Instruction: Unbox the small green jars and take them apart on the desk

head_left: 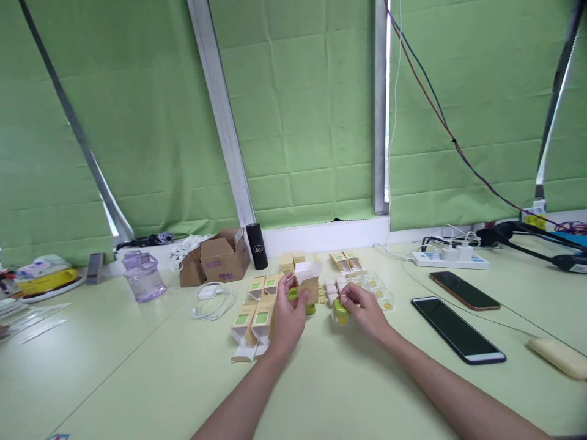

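Note:
My left hand (290, 318) is wrapped round a small cardboard box (308, 287), whose white top flaps stand up. To its right, my right hand (364, 308) pinches a small clear container with a green lid (340, 310) and something yellow inside. Behind the left hand show more green pieces (310, 309), partly hidden. Several small boxes with green labels (251, 321) lie with flaps out on the left. Beyond the right hand are pale pink pieces (331, 287) and clear cups with yellow bits (385, 299).
At the back stand a brown carton (220, 260), a black cylinder (257, 246) and a purple water jug (143, 278). A white cable (213, 302) lies coiled on the left. Two phones (458, 330) and a power strip (452, 261) occupy the right, near a beige oblong object (559, 356).

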A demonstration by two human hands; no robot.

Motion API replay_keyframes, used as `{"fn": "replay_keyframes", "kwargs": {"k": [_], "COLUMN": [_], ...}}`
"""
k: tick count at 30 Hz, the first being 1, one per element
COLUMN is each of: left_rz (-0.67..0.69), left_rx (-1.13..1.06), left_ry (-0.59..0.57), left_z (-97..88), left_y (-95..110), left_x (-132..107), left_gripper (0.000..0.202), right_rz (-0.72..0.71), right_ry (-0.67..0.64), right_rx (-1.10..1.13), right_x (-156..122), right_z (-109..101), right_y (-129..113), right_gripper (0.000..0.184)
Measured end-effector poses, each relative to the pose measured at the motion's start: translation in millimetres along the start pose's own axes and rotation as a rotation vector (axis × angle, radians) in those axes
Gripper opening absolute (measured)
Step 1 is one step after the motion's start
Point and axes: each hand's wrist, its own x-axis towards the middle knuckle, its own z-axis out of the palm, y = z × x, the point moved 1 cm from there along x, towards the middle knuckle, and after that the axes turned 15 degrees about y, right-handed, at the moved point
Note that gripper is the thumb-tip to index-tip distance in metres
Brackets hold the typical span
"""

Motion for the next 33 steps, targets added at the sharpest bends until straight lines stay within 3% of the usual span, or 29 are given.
{"fn": "replay_keyframes", "kwargs": {"k": [6,12,17,28,33], "left_rz": [-0.083,-0.288,-0.416,-0.552,-0.565], "left_rx": [-0.139,-0.274,-0.359,-0.468,-0.453], "left_ry": [0.010,0.036,-0.024,-0.093,-0.134], "left_z": [1.4,3.0,5.2,5.2,7.0], "left_y": [-10,-12,-7,-7,-3], "left_x": [8,12,7,4,1], "left_gripper": [0.057,0.068,0.066,0.051,0.049], "right_rz": [-0.016,-0.038,-0.064,-0.125,-0.137], "right_ry": [-0.069,-0.132,-0.142,-0.107,-0.072], "right_rx": [-0.148,-0.208,-0.229,-0.205,-0.115], "right_x": [-1,-3,-5,-9,-8], "right_z": [0,2,2,2,2], "right_y": [1,2,-1,-5,-12], "right_gripper": [0.015,0.011,0.009,0.008,0.017]}}
